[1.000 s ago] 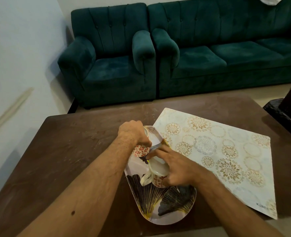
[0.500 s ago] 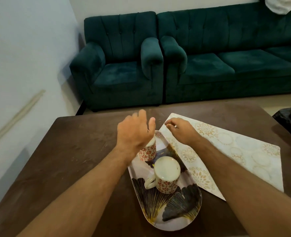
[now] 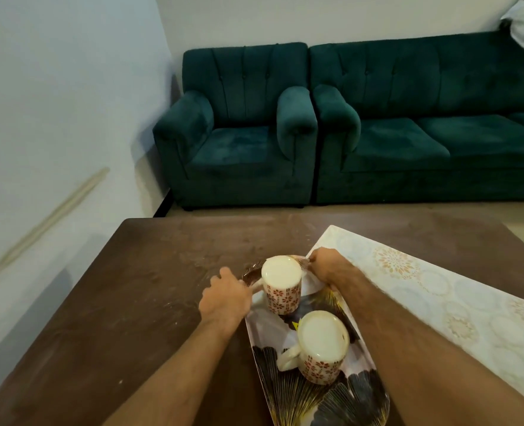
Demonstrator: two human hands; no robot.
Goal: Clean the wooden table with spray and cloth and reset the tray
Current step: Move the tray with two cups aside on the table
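Note:
An oval tray [image 3: 331, 401] with a black and gold leaf pattern lies on the dusty brown wooden table [image 3: 147, 302]. Two white mugs with red flower print stand on it, the far mug [image 3: 280, 290] and the near mug [image 3: 322, 348], whose handle points left. My left hand [image 3: 227, 298] grips the tray's left rim beside the far mug. My right hand [image 3: 325, 267] grips the right rim at the tray's far end. No spray or cloth is in view.
A pale placemat [image 3: 439, 305] with gold medallions lies on the table just right of the tray, under my right forearm. Behind the table stand a green armchair [image 3: 239, 142] and a green sofa [image 3: 433, 130]. A wall runs along the left.
Both hands have left the mugs and closed on the tray's rim at its far end, left and right of the far mug. The view has tilted up.

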